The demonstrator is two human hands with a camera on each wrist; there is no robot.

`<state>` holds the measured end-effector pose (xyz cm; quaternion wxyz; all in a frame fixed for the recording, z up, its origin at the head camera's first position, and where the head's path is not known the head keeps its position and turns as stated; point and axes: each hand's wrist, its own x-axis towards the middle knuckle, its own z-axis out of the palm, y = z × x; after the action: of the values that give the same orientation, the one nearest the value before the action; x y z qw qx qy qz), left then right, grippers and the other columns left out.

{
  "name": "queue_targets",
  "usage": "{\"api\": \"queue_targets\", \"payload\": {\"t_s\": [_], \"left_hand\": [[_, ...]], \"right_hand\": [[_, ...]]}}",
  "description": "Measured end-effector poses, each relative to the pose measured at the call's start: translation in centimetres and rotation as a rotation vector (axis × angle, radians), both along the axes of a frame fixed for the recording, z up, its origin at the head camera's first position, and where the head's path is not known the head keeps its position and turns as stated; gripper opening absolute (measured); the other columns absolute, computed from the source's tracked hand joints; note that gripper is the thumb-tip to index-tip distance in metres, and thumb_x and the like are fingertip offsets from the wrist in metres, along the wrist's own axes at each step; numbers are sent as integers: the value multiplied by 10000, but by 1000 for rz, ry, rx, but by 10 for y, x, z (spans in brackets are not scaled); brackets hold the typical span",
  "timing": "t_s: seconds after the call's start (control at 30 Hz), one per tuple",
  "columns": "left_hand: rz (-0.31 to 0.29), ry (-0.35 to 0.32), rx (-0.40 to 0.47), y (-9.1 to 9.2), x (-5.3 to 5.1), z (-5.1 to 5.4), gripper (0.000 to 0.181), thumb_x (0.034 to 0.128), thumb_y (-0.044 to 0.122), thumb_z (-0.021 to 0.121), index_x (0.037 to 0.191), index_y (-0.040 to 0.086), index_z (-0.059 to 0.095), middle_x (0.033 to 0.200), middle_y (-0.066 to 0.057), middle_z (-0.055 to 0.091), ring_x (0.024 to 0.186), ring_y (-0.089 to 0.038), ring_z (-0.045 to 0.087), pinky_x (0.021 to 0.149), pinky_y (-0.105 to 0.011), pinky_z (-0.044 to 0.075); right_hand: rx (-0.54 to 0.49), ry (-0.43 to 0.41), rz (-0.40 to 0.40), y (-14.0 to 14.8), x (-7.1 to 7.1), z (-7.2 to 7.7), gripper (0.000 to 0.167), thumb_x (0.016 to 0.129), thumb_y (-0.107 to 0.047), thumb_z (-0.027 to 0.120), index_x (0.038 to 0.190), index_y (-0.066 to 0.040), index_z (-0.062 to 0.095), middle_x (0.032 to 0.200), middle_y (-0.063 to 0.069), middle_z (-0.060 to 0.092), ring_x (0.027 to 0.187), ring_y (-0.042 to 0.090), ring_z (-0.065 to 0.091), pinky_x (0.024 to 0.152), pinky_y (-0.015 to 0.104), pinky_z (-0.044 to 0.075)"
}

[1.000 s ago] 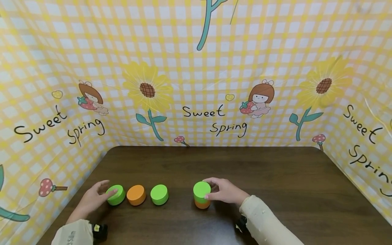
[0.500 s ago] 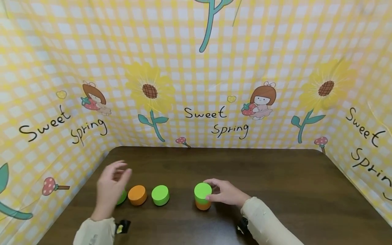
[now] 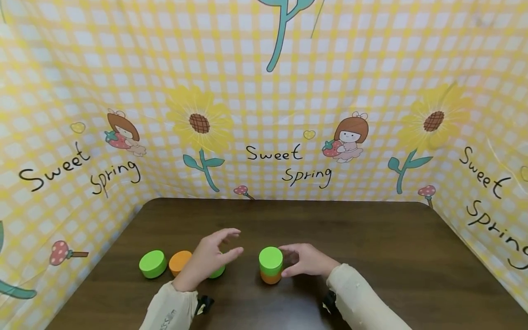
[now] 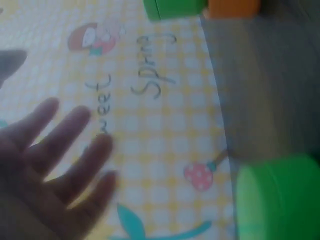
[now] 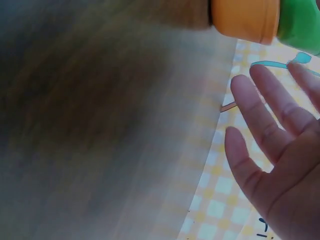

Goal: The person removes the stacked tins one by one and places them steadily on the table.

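Observation:
In the head view a green cylinder block (image 3: 271, 257) sits on an orange cylinder block (image 3: 271, 277), forming a short upright stack. My right hand (image 3: 307, 261) is just right of it, fingers spread; the right wrist view shows the orange block (image 5: 245, 20) apart from the fingers. My left hand (image 3: 208, 259) hovers left of the stack with fingers extended and holds nothing. It partly covers a second green block (image 3: 217, 272) and the edge of another orange block (image 3: 178, 262). A third green block (image 3: 153, 264) lies at the row's left end.
All blocks are on a dark brown wooden table (image 3: 350, 229). A yellow checked cloth (image 3: 268, 105) with printed flowers and lettering hangs behind it and along both sides. Each wrist wears a black strap device, the left one (image 3: 204, 304) and the right one (image 3: 329, 301).
My left hand has left the leftmost green block, risen, and moved right toward the stack. My right hand has let go of the upper green block and drawn slightly right. The blocks stay put.

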<state>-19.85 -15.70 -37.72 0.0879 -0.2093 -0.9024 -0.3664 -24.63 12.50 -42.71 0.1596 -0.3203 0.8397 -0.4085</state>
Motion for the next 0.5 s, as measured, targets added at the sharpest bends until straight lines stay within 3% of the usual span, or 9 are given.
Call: {"api": "queue_targets", "payload": {"t_s": [0.1, 0.23, 0.37, 0.5], "left_hand": [[-96, -93, -100, 8, -4, 1, 596, 820, 300, 768, 1322, 58, 557, 1215, -124, 627, 1080, -317, 592, 842, -481, 489], [-178, -141, -175, 21, -7, 0, 687, 779, 330, 798, 1351, 58, 532, 1235, -153, 616, 1119, -333, 584, 852, -501, 485], [-234, -117, -198, 36, -10, -4, 687, 768, 350, 804, 1328, 42, 551, 1184, -132, 646, 1052, -288, 620, 801, -432, 510], [-228, -76, -236, 49, -11, -6, 674, 747, 351, 817, 1301, 51, 578, 1159, -81, 658, 934, -202, 633, 713, -335, 501]], "right_hand": [[20, 39, 14, -3, 0, 0, 614, 760, -155, 812, 1285, 49, 568, 1164, 135, 650, 965, 247, 633, 800, 315, 502], [21, 38, 19, -6, -2, 0, 585, 743, -145, 821, 1257, 26, 599, 1090, 95, 682, 940, 207, 637, 788, 314, 502], [20, 20, 29, -9, -4, -2, 512, 768, -161, 810, 1218, 0, 628, 1034, 48, 697, 915, 139, 640, 782, 287, 500], [9, 11, 48, -12, -3, -6, 448, 788, -166, 796, 1180, -9, 643, 1000, 25, 702, 877, 85, 642, 765, 249, 499]]}}
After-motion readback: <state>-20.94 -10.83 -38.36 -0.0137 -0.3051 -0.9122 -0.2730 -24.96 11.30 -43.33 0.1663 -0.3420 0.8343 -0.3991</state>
